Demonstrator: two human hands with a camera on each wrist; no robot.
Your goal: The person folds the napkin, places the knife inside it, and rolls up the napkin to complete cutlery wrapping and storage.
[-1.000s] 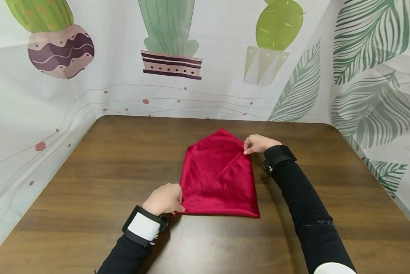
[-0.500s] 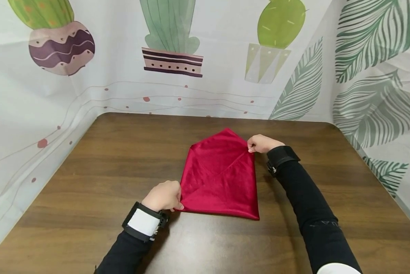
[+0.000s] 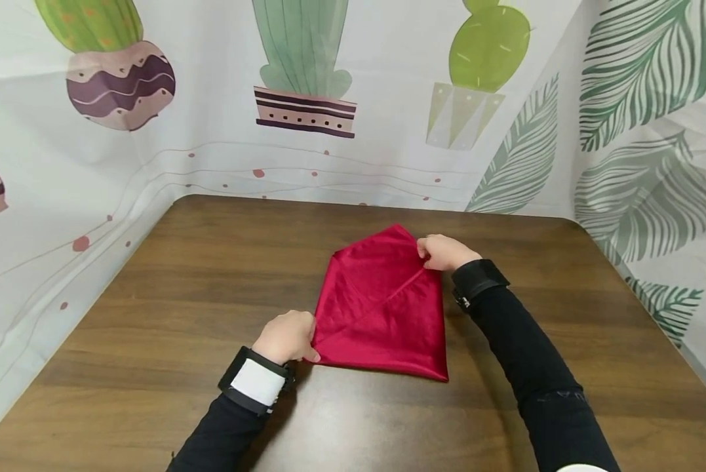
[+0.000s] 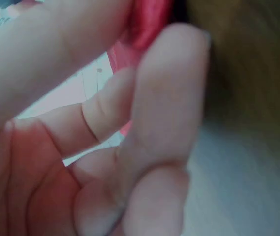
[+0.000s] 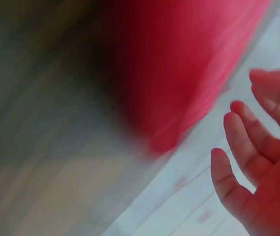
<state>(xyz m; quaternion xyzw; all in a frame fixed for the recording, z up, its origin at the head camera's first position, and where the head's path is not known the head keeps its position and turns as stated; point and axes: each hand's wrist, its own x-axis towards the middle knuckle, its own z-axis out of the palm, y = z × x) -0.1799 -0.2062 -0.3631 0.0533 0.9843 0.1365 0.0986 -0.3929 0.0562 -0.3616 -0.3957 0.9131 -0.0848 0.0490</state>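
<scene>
A shiny red satin cloth (image 3: 382, 308), folded into a flat shape with a pointed top, lies on the table. A diagonal crease or fold edge runs across it from lower left to upper right. At its near left corner my left hand (image 3: 286, 337) pinches the cloth; the left wrist view shows red fabric (image 4: 149, 22) at the fingertips. My right hand (image 3: 445, 252) is at the upper right edge of the cloth. In the right wrist view its fingers (image 5: 235, 140) are parted and loosely bent, apart from the blurred red cloth (image 5: 169, 73).
The brown wooden table (image 3: 170, 314) has rounded far corners. A white hanging sheet (image 3: 388, 157) printed with cacti and leaves stands behind it and along both sides. Both wrists wear black bands (image 3: 479, 280) over dark sleeves.
My right hand first pulled the cloth's upper right edge slightly rightward, then let go and shifted a little left. The diagonal line became longer. My left hand stayed at the near left corner.
</scene>
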